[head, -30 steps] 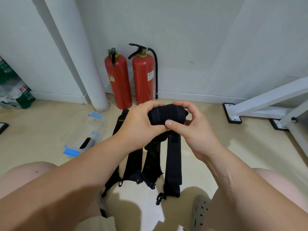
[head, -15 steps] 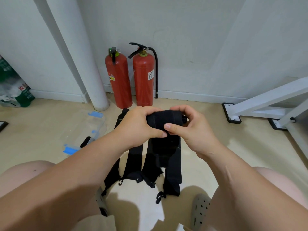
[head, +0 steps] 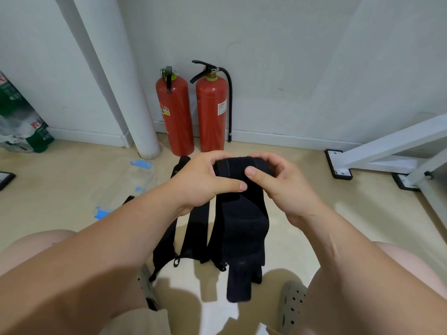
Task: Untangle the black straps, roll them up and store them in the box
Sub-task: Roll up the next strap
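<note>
Nearest, two bare knees frame the bottom corners, with a grey perforated clog [head: 291, 307] by the right knee and another partly hidden under the left forearm. Both forearms reach forward to the middle of the view. Left hand [head: 203, 182] and right hand [head: 283, 184] are both closed around one rolled black strap [head: 238, 168], held above the floor; thumbs press on its near face, fingers curl over the top. A loose tail of that strap hangs down from the roll, its end reaching the space between the knees. The hands and this tail cover part of what lies beneath.

Below, the other black straps [head: 193, 235] lie side by side on the floor [head: 338, 226], running away from the person, small clips at their near ends.

Left of the straps, a clear plastic box [head: 125, 184] with blue latches sits on the floor, open; a dark item shows at its near edge, unclear what.

Floor: smooth, pale beige. Farther back, two red fire extinguishers [head: 191, 114] stand upright, just beside each other against the white wall. A white pipe [head: 116, 76] rises at their left. Far left, a green and white package. Right, a white metal frame [head: 387, 151] on black feet.
</note>
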